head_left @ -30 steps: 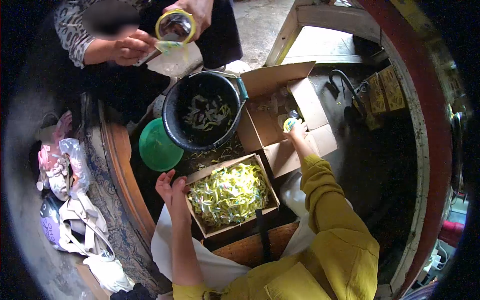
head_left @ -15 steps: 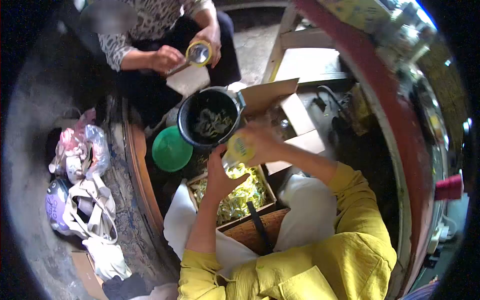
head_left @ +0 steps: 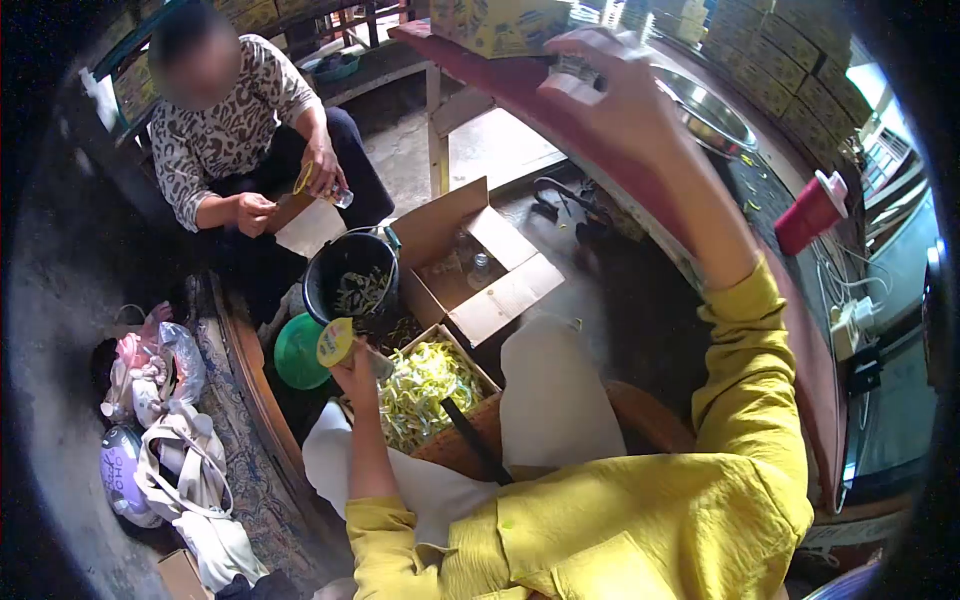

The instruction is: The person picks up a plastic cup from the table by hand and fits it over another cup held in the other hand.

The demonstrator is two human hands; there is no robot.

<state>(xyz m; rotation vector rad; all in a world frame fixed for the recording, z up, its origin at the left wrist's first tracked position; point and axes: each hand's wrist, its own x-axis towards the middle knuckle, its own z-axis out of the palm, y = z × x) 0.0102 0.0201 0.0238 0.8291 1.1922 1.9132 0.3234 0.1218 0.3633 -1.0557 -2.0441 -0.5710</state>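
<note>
My left hand [head_left: 356, 380] is closed around a clear plastic jar with a printed yellow round end [head_left: 338, 342], held tilted over a box of yellow-green shredded strips [head_left: 430, 390]. My right hand [head_left: 625, 95] is raised over the red-edged table [head_left: 640, 185]. Its fingers curl round a small pale object [head_left: 573, 82], too smeared to name. Beyond my left hand stands a dark bucket [head_left: 318, 275] with some strips inside. Beside the bucket is a green plastic bowl or lid [head_left: 296, 352].
Opposite sits a person [head_left: 245, 130] holding a clear jar [head_left: 343, 197]. An open cardboard box [head_left: 520, 290] with clear jars stands past the strips. On the table are a metal basin [head_left: 735, 135], a yellow carton [head_left: 490, 30] and a red tumbler [head_left: 808, 215]. Bags [head_left: 185, 440] lie at left.
My right hand has left the jar and moved up and right over the table. The jar stays in my left hand, now turned yellow end upward. The view has shifted right.
</note>
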